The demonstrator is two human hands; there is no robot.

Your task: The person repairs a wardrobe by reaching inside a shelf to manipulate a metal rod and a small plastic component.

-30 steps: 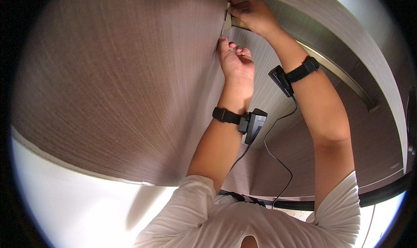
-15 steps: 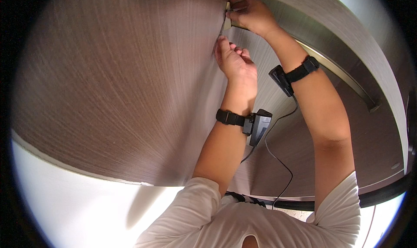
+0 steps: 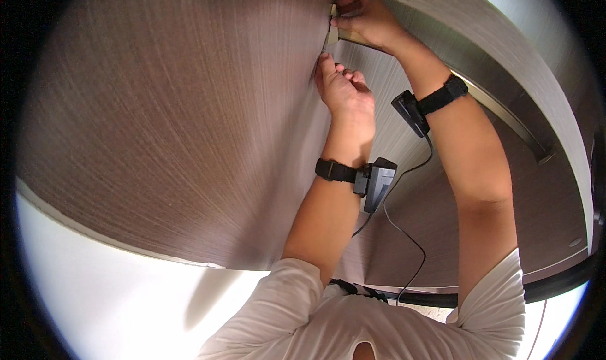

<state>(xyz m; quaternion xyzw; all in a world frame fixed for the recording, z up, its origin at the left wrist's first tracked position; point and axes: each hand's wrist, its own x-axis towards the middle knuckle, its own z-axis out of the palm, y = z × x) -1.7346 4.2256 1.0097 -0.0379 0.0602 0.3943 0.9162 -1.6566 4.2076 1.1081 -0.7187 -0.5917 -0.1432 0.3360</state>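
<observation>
Raised high on the inside of a wood-grain cabinet, my right hand (image 3: 366, 20) has its thumb and fingers pinched at a pale end bracket (image 3: 333, 34) on the left side panel. A metal rail (image 3: 499, 104) runs rightward from there, partly behind my right arm. Just below, my left hand (image 3: 344, 85) is closed, its fingers curled and thumb pointing up. From its thumb and forefinger a thin dark rod (image 3: 327, 39) leads up along the panel to the bracket. The rod's kind is too small to tell, and its lower end is hidden in the hand.
The brown wood-grain side panel (image 3: 170, 126) fills the left. A pale curved-looking edge (image 3: 536, 57) crosses the top and right. Both wrists carry black strapped devices (image 3: 379, 184), from which a thin black cable (image 3: 404, 227) hangs between my arms.
Hardly anything differs. The whole view has shifted slightly, and both hands keep nearly the same pose at the bracket.
</observation>
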